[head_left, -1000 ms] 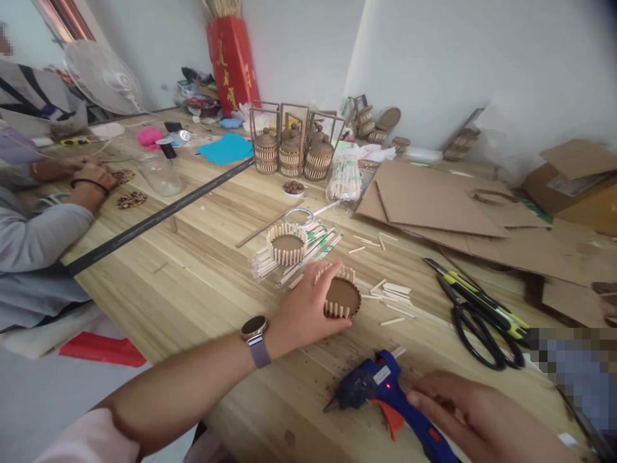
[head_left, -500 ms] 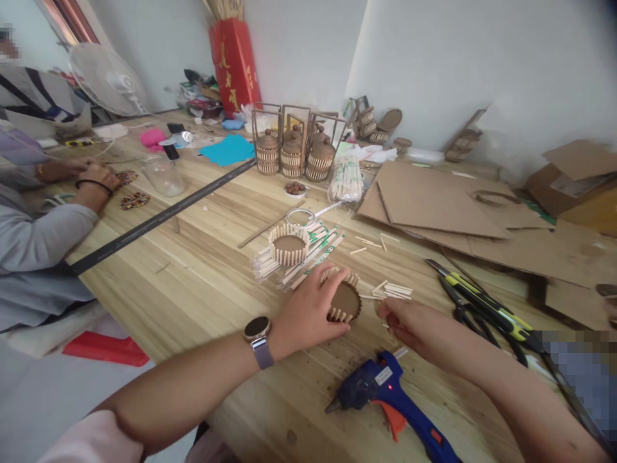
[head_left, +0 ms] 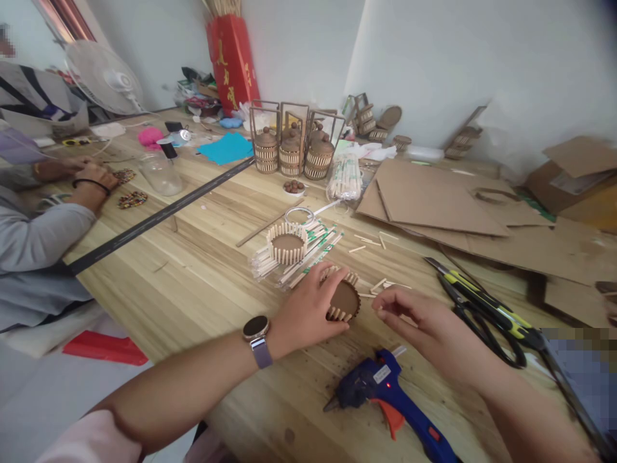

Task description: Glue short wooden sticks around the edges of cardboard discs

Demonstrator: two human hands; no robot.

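My left hand (head_left: 308, 312), with a watch on its wrist, is wrapped round a brown disc (head_left: 346, 299) edged partly with short upright sticks. To the right of the disc, my right hand (head_left: 414, 321) has thumb and forefinger pinched together; whatever may be between the tips is too small to make out. Loose short sticks (head_left: 380, 286) lie just behind that hand. A blue glue gun (head_left: 369, 384) with a red light rests on its side in front. Beyond my left hand, a round stick-walled piece (head_left: 288, 245) sits on wrapped chopsticks (head_left: 315, 247).
Scissors (head_left: 482, 328) and a yellow-black cutter (head_left: 482, 299) lie at the right, below cardboard sheets (head_left: 443, 199). Small lidded baskets (head_left: 292, 151) stand at the back. At the left, a person's hands (head_left: 91, 177) are near beads (head_left: 132, 199); a glass jar (head_left: 161, 177) stands beside them.
My right hand has turned and lifted slightly, its thumb and forefinger now showing and covering more of the loose sticks. My left hand stays on the disc.
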